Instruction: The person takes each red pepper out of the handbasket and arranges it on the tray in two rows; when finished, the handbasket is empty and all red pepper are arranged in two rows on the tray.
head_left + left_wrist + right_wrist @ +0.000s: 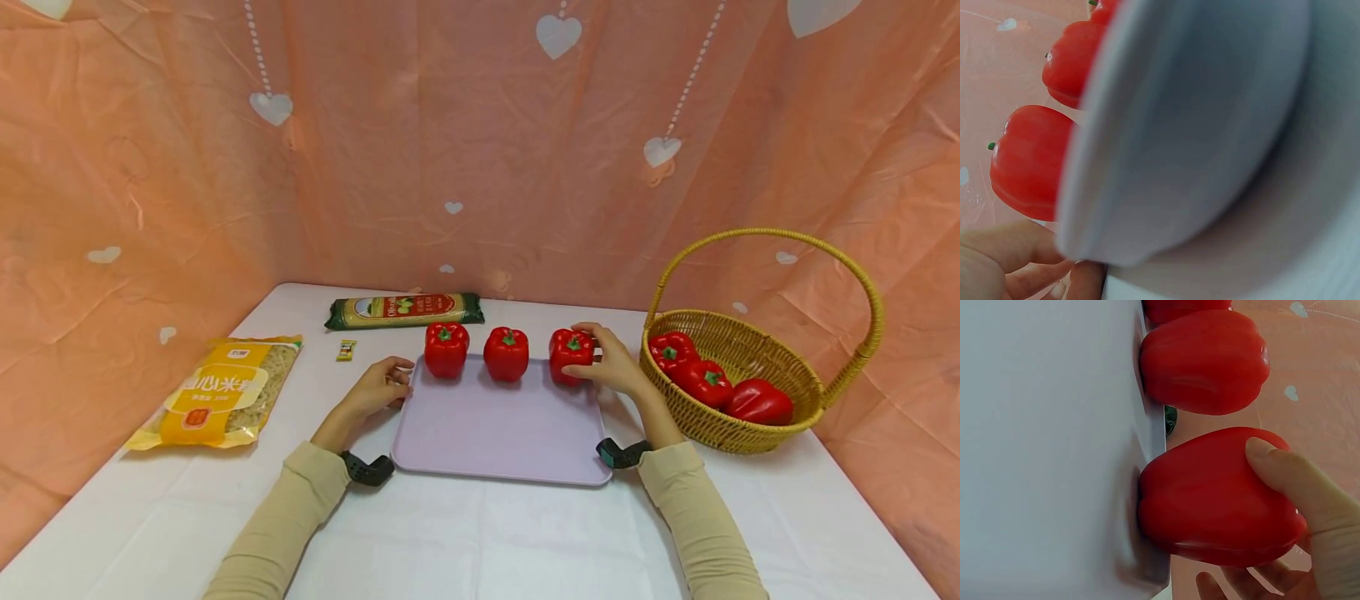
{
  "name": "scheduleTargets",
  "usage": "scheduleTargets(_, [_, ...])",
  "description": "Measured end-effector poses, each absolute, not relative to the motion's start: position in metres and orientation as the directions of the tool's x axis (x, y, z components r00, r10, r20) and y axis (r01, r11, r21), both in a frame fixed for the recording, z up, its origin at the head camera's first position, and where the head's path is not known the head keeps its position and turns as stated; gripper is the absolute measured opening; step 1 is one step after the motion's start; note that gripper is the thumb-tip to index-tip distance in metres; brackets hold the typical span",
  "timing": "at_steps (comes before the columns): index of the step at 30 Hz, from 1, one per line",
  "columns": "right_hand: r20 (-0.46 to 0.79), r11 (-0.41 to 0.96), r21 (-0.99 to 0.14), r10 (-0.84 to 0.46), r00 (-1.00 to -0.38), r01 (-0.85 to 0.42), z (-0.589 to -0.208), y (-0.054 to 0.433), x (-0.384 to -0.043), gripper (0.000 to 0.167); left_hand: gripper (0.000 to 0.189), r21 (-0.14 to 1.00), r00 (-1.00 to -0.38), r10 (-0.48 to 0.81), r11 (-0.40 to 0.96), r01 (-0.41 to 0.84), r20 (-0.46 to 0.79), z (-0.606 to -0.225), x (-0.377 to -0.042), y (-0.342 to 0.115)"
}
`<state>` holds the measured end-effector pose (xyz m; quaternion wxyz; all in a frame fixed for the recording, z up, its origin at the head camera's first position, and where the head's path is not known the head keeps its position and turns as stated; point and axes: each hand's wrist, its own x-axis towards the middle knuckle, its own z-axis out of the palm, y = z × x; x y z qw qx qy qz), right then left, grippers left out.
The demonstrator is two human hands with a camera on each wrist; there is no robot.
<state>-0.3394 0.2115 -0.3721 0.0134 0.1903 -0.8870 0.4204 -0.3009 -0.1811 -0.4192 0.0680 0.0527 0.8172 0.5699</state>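
Three red bell peppers stand in a row along the far edge of a pale lilac tray point(502, 433): a left one point(446, 351), a middle one point(506, 355) and a right one point(567, 357). My right hand point(617, 364) grips the right pepper; the right wrist view shows the thumb point(1282, 472) on its near side and fingers behind it. That pepper's base touches the tray. With curled fingers my left hand point(378, 387) pinches the tray's left rim; the left wrist view shows thumb and fingers point(1013, 247) at the corner, close to the left pepper point(1035, 162).
A wicker basket point(738, 333) with a tall handle stands at the right, holding three red peppers point(705, 382). At the left lies a yellow bag of grain point(217, 392). Behind the tray are a noodle packet point(405, 310) and a small yellow wrapped piece point(346, 350).
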Motion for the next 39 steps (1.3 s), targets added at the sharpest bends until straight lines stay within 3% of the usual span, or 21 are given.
scheduleTargets(6, [0.178,0.576,-0.736,-0.342,-0.923,-0.355,-0.372,0.212,-0.339,0.075,0.045,0.942,-0.983,0.178,0.335,0.022,-0.04,-0.404,-0.289,-0.177])
scheduleTargets(13, [0.162,0.57,-0.748,-0.34,-0.927,-0.34,-0.372,0.211,-0.338,0.078,0.045,0.935,-0.986,0.158,0.355,0.012,-0.047,-0.42,-0.301,-0.181])
scheduleTargets(39, [0.205,0.496,-0.8,-0.306,-0.93,-0.339,-0.35,0.218,-0.328,0.079,0.045,0.931,-0.987,0.147,0.364,-0.004,-0.061,-0.416,-0.299,-0.179])
